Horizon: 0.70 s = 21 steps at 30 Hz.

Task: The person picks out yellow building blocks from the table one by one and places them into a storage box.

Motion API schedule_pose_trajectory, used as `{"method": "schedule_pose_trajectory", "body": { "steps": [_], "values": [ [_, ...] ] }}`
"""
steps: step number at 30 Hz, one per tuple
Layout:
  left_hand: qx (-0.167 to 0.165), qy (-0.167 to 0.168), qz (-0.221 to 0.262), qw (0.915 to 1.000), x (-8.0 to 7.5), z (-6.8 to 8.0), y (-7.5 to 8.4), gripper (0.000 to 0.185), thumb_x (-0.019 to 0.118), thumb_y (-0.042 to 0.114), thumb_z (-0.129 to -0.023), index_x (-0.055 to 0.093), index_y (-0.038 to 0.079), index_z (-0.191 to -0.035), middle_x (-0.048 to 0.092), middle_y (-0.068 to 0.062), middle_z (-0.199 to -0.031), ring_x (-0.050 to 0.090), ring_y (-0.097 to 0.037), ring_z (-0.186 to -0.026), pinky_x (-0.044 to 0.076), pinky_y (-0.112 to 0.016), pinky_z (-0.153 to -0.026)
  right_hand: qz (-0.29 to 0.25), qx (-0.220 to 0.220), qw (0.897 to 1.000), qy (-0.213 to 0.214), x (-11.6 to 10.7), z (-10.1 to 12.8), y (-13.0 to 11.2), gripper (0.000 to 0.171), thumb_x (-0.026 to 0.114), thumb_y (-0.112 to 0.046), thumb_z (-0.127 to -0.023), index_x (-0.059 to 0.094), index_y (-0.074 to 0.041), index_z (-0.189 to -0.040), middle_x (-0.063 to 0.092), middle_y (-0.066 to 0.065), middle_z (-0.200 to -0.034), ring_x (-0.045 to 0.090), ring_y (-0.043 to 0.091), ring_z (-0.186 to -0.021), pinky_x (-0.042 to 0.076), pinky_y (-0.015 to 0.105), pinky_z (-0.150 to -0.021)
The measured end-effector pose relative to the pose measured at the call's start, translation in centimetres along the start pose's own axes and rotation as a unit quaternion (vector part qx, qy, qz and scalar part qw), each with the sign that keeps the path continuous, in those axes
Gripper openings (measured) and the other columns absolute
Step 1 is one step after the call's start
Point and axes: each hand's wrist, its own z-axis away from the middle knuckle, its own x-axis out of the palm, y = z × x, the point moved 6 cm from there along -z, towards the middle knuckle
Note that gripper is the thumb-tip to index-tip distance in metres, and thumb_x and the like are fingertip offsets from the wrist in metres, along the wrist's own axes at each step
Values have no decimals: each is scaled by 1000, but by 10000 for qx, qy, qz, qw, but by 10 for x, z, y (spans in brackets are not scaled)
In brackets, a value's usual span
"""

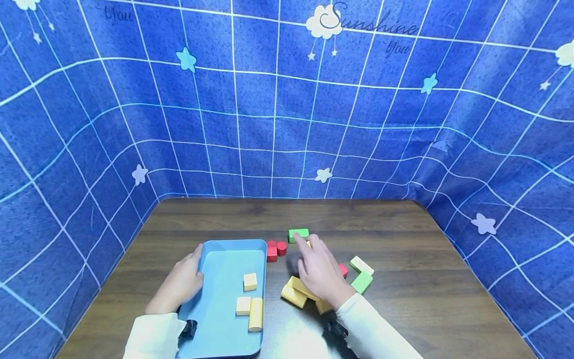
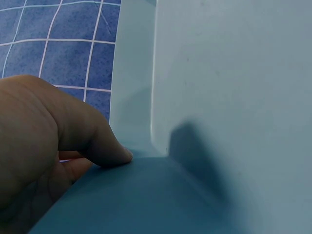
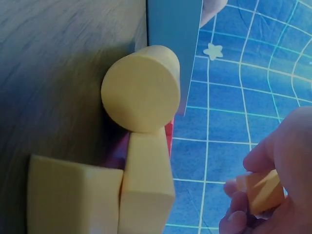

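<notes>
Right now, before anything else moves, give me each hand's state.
Left hand: closed, gripping the side of the blue tray.
Right hand: closed, holding a small yellow block between thumb and fingers.

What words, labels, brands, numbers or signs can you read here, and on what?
"Sunshine": on the blue backdrop, top, right of center.
"You": same backdrop, just below "Sunshine".
"You": same backdrop, upper left, faint.
No readable text shows on the tray or blocks.

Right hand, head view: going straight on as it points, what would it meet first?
Likely the green block: a finger of the right hand overlaps it there, though depth is unclear.
</notes>
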Motion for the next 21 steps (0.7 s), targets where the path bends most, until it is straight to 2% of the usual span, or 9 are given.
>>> {"method": "schedule_pose_trajectory", "body": {
  "steps": [3, 9, 14, 16, 18, 21],
  "values": [
    [-4, 12, 15, 10000, 0, 1, 0, 72, 43, 3, -101, 9, -5, -163, 22, -34, -165, 23, -56, -151, 25, -73, -117, 16, -22, 10000, 77, -3, 0, -4, 60, 64, -12, -93, 49, -7, -151, 62, 4, -108, 58, 20, -94, 54, 37, -86],
    [-12, 11, 37, 10000, 0, 1, 1, 71, 43, 3, -100, 10, -5, -163, 22, -34, -165, 23, -57, -150, 26, -73, -116, -62, -22, 9999, 158, -4, 0, -7, 48, 69, -15, -94, 53, -6, -138, 71, 4, -112, 61, 18, -94, 55, 34, -86],
    [11, 34, 9, 10000, 0, 0, 0, 71, 42, 3, -100, 10, -5, -163, 22, -34, -165, 24, -56, -150, 27, -73, -116, -36, -144, 9994, 313, -6, 1, -9, 52, 73, -14, -92, 53, -6, -139, 70, -1, -93, 58, 16, -86, 54, 32, -77],
    [32, 58, -8, 10000, 1, 0, 0, 71, 43, 2, -100, 11, -6, -163, 23, -34, -165, 25, -56, -150, 27, -72, -117, -58, -248, 9989, 390, -7, 1, -11, 55, 74, -13, -91, 53, -3, -140, 71, 0, -92, 59, 17, -85, 55, 32, -77],
    [46, 67, -15, 10000, 1, 1, 0, 71, 43, 2, -100, 11, -7, -163, 23, -34, -165, 25, -55, -150, 27, -72, -117, -45, -343, 9984, 446, -8, 1, -14, 54, 75, -13, -90, 55, -3, -140, 74, 3, -101, 61, 17, -87, 56, 32, -79],
    [62, 66, -3, 10000, 1, 0, 0, 72, 43, 2, -99, 11, -7, -163, 22, -34, -165, 25, -55, -150, 27, -71, -117, -94, -474, 9974, 527, -10, 1, -17, 51, 74, -12, -91, 59, -2, -138, 73, 10, -128, 67, 20, -97, 57, 34, -85]
  ]
}}
